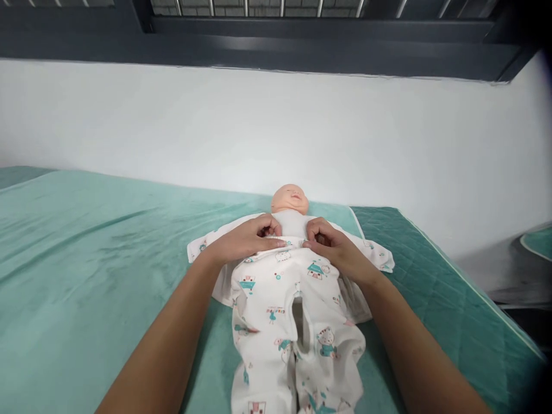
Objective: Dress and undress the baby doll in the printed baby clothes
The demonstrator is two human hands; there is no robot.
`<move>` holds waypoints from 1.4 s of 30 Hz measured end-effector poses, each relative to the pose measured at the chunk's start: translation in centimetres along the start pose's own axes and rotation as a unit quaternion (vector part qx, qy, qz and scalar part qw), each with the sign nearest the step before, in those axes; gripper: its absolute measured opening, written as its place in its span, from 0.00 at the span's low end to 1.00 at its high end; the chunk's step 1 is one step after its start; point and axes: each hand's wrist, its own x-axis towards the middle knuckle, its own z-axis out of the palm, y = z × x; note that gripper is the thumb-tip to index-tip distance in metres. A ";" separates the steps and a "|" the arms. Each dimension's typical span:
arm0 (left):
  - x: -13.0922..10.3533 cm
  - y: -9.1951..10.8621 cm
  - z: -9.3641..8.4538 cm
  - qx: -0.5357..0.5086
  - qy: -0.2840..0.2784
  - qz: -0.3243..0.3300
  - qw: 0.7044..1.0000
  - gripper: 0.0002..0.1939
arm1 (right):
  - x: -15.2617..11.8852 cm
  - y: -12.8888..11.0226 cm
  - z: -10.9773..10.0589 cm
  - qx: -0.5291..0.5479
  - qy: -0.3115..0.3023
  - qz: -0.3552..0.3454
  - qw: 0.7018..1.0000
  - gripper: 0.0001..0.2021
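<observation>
On pale green cloth [107, 259] beside a white wall [259, 126], the flesh-coloured baby doll [290, 199] lies lengthwise, head pointing away from you; your left hand [252, 236] and right hand [333, 244] pinch the white printed trousers [276, 284] at the waistband.

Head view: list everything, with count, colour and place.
Doll: 1, peach head, face up, centre
Trousers: 1, white, printed, on doll's lower body
Top: 1, white, sleeves spread sideways
Sheet: 1, light green, left and centre
Quilted pad: 1, dark green, right
Fabric piece: 1, green, far right edge
Wall: 1, white, background
Window frame: 1, dark grey, top
Bars: several, silvery, in window
Left hand: 1, bare, at waistband
Right hand: 1, bare, at waistband
Forearms: 2, bare, lower edge
</observation>
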 end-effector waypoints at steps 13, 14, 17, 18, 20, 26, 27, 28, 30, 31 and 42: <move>1.4 -1.6 2.4 0.045 0.226 0.065 0.971 0.07 | 0.3 0.7 -0.6 -0.035 0.019 -0.012 0.999 0.14; 1.5 -1.7 2.5 0.049 0.231 0.070 0.969 0.06 | 0.4 0.8 -0.5 -0.049 0.041 -0.023 0.998 0.13; 1.6 -1.8 2.4 0.042 0.211 0.063 0.975 0.07 | 1.0 1.4 -0.4 -0.127 0.107 -0.060 0.984 0.12; 1.6 -1.8 2.3 0.037 0.198 0.053 0.978 0.08 | 1.2 1.6 -0.3 -0.144 0.115 -0.064 0.981 0.12; 1.8 -1.8 2.1 0.041 0.179 0.030 0.982 0.10 | 1.6 2.0 -0.4 -0.139 0.106 -0.045 0.984 0.13; 3.7 -2.7 1.0 0.090 0.209 -0.021 0.974 0.10 | 3.9 2.8 -0.8 -0.212 0.085 0.063 0.971 0.17; 4.2 -3.0 0.8 0.093 0.216 -0.027 0.971 0.09 | 4.5 3.0 -0.9 -0.239 0.088 0.068 0.965 0.18; 4.6 -3.2 0.6 0.098 0.223 -0.035 0.969 0.09 | 5.0 3.2 -1.0 -0.258 0.091 0.071 0.959 0.18; 5.3 -3.8 0.4 0.105 0.237 -0.055 0.964 0.09 | 6.0 3.9 -1.1 -0.270 0.093 0.078 0.955 0.18; 5.5 -4.1 0.4 0.107 0.243 -0.065 0.962 0.09 | 6.3 4.3 -1.1 -0.264 0.093 0.081 0.957 0.18; 2.3 -4.7 1.4 0.067 0.246 -0.005 0.967 0.11 | 2.6 4.7 -0.1 -0.069 0.138 0.001 0.988 0.12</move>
